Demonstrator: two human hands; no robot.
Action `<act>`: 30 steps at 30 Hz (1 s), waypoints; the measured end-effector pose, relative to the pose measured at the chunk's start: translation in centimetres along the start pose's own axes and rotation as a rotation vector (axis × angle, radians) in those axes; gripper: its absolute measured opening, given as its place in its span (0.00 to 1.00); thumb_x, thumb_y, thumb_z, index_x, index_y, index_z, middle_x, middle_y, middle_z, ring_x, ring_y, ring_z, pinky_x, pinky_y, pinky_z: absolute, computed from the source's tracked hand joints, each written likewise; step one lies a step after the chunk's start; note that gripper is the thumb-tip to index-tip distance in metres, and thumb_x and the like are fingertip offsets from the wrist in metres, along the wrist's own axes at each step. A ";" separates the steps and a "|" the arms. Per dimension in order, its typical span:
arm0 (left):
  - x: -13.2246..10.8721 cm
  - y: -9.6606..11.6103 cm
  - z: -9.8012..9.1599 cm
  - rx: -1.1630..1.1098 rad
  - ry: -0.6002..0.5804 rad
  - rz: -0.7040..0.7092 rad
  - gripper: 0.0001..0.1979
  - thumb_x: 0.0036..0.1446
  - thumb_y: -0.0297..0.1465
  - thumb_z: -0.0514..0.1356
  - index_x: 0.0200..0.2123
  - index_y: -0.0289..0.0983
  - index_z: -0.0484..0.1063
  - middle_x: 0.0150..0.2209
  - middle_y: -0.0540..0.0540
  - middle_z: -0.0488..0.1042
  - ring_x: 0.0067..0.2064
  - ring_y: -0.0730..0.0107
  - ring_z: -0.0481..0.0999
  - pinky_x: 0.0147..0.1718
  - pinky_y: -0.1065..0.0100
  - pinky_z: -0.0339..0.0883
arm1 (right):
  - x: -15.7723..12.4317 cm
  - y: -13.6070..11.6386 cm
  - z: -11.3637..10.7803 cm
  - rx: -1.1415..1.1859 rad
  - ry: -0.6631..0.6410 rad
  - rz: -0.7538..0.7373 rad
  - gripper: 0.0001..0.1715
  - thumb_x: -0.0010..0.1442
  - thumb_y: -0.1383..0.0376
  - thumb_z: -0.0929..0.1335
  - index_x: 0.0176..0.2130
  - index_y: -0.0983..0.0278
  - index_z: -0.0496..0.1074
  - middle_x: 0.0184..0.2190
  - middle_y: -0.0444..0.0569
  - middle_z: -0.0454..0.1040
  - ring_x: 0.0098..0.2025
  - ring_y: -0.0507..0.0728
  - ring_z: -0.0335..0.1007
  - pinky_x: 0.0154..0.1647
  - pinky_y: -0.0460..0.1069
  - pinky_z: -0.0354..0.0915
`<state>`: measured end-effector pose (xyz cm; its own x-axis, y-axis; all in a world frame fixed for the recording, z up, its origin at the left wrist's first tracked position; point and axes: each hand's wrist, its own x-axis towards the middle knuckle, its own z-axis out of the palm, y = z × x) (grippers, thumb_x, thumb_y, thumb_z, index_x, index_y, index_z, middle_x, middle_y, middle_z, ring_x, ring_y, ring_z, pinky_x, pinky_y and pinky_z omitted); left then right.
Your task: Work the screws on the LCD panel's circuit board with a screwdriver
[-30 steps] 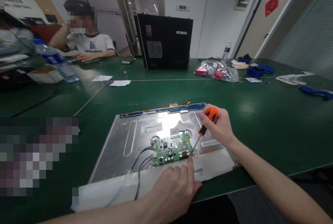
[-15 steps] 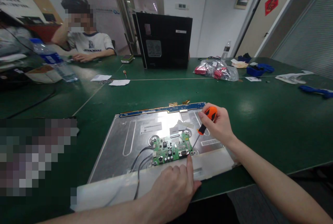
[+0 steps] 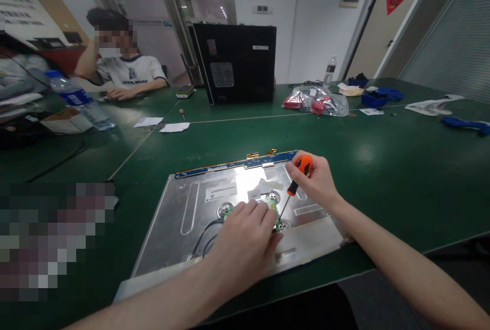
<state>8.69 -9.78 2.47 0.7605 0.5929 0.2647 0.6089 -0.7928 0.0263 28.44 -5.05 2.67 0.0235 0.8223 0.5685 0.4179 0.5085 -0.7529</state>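
A green circuit board lies on the metal back of a flat display panel, mostly hidden beneath my left hand. The left fingers are curled and close together over the board; what is between the fingertips and thumb is hidden. My right hand is closed round the orange and black handle of a screwdriver. Its thin shaft slants down and left, with the tip by the board's right edge, close to the lower right corner screw. Black cables run out from the board's left side.
A black computer case stands across the green table. A plastic bag with red items and a blue tray lie at the back right. A water bottle stands at the left, with a seated person behind it.
My left hand has moved from the panel's front edge up onto the circuit board, and its pointing index finger is now curled. The screwdriver remains in my right hand, its tip slightly shifted.
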 end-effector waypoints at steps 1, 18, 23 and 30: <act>0.5 -0.4 -0.2 -0.025 -0.046 -0.032 0.05 0.56 0.30 0.58 0.36 0.35 0.67 0.35 0.44 0.71 0.37 0.59 0.69 0.35 0.60 0.64 | 0.0 0.1 0.0 0.006 0.000 0.009 0.15 0.56 0.59 0.69 0.23 0.62 0.63 0.16 0.37 0.58 0.19 0.48 0.51 0.21 0.46 0.50; 2.6 -0.2 0.5 0.048 -0.200 0.004 0.05 0.52 0.27 0.55 0.32 0.34 0.69 0.37 0.41 0.68 0.39 0.58 0.65 0.39 0.57 0.61 | 0.4 0.0 -0.3 0.069 0.012 -0.003 0.16 0.57 0.59 0.68 0.22 0.61 0.62 0.16 0.37 0.57 0.19 0.47 0.50 0.20 0.46 0.49; 2.5 -0.3 0.9 -0.019 -0.189 0.015 0.05 0.53 0.25 0.54 0.33 0.34 0.69 0.37 0.41 0.68 0.39 0.59 0.65 0.38 0.58 0.61 | 0.6 -0.1 -0.4 0.071 0.022 -0.026 0.17 0.58 0.58 0.67 0.22 0.61 0.62 0.16 0.37 0.57 0.19 0.47 0.50 0.20 0.46 0.50; 1.8 -1.0 1.7 -0.179 -0.115 0.035 0.06 0.56 0.24 0.54 0.34 0.35 0.70 0.39 0.43 0.69 0.41 0.61 0.66 0.39 0.60 0.59 | 0.8 -0.1 -0.9 0.082 0.037 -0.034 0.16 0.57 0.60 0.68 0.22 0.61 0.62 0.15 0.37 0.57 0.18 0.47 0.49 0.19 0.46 0.48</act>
<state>9.87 -7.67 1.33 0.8073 0.5688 0.1574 0.5399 -0.8195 0.1922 29.23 -4.70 3.55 0.0449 0.7949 0.6050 0.3431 0.5565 -0.7567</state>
